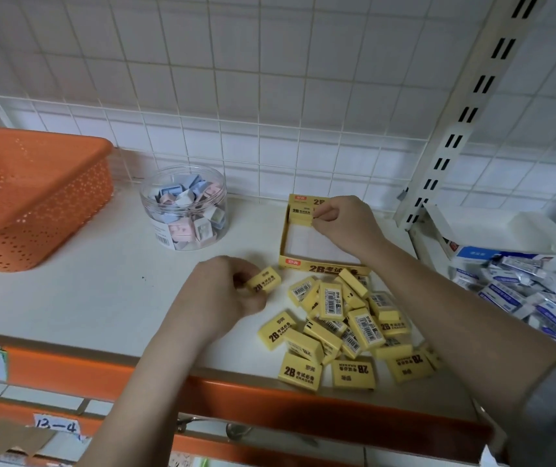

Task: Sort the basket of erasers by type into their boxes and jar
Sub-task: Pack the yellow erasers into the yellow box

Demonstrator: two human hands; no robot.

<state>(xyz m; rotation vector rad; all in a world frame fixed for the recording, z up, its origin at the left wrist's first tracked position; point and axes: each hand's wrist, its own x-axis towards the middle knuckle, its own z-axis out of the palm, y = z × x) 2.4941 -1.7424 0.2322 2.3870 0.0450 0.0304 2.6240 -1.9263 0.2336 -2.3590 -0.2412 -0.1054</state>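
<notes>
My left hand grips one yellow 2B eraser just above the shelf, left of the loose pile of yellow erasers. My right hand reaches into the open yellow box and pinches a yellow eraser at its back left corner; the rest of the box floor shows white. A clear round jar of pastel pink and blue erasers stands left of the box. The orange perforated basket sits at far left.
A heap of blue-and-white erasers lies at the right beside an open white-and-blue box. A slotted white upright rises behind. The shelf's orange front edge runs below the pile. A wire grid backs the shelf.
</notes>
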